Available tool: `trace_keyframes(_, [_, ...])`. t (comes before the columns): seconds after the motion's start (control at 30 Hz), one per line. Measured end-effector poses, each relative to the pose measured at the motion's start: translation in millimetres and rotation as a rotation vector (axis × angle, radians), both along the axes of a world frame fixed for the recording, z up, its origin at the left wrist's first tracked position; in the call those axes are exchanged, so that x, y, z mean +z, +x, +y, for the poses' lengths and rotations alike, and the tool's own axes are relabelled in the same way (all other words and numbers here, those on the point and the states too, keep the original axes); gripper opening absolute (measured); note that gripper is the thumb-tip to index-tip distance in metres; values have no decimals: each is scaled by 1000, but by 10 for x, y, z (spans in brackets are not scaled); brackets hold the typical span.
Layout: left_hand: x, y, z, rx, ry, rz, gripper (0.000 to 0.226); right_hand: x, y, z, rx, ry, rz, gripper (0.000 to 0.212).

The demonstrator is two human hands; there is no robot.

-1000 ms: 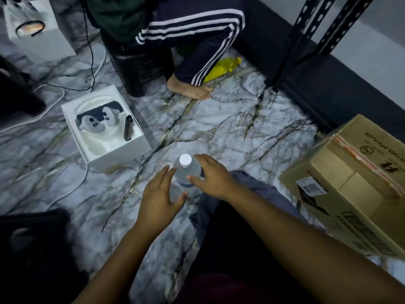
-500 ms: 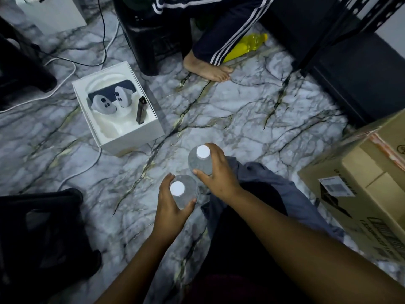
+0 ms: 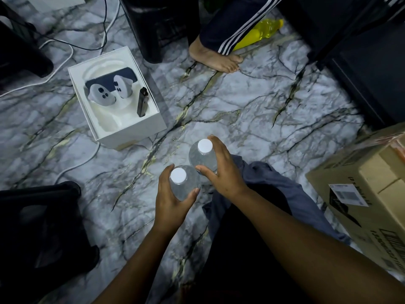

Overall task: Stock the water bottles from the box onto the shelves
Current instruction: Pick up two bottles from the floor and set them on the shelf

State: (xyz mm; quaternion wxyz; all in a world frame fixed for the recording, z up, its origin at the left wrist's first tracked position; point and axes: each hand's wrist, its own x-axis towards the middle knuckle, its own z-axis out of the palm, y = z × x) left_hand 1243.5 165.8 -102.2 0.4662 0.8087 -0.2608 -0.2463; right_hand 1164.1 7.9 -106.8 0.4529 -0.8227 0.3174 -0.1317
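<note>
A view looking down from the person's head at a marble-patterned floor (image 3: 252,110). Each hand holds one clear water bottle with a white cap, seen from above. The left hand (image 3: 173,200) is wrapped around the nearer bottle (image 3: 186,185), thumb on one side and fingers on the other. The right hand (image 3: 221,170) is closed around the farther bottle (image 3: 202,159), just beyond the first; the two bottles sit very close, possibly touching. A brown cardboard box (image 3: 370,194) lies at the right edge, its inside not visible. Dark shelving (image 3: 372,62) stands at the upper right, well apart from the hands. An open white box (image 3: 118,95) holding two white controllers sits on the floor to the left, with cables nearby. Another person's bare foot (image 3: 215,57) rests on the floor ahead, beside a yellow bottle (image 3: 258,34).

Likely risks: smooth, round bottles held one per hand could slip, and a dropped one could roll toward the foot or strike the white box. The cables could snag a step toward the shelving.
</note>
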Motion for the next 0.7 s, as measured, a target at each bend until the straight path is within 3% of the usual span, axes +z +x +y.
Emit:
trace_keyframes(0.3, [-72, 124, -237, 62, -90, -7, 79, -56, 160, -264, 57, -51, -39, 83])
trace_keyframes(0.5, [-135, 289, -330, -57, -83, -204, 79, -137, 291, -404, 65, -166, -74, 82])
trace_keyframes(0.7, [-147, 331, -293, 51, -84, -128, 78, -195, 393, -440, 61, -174, -132, 77])
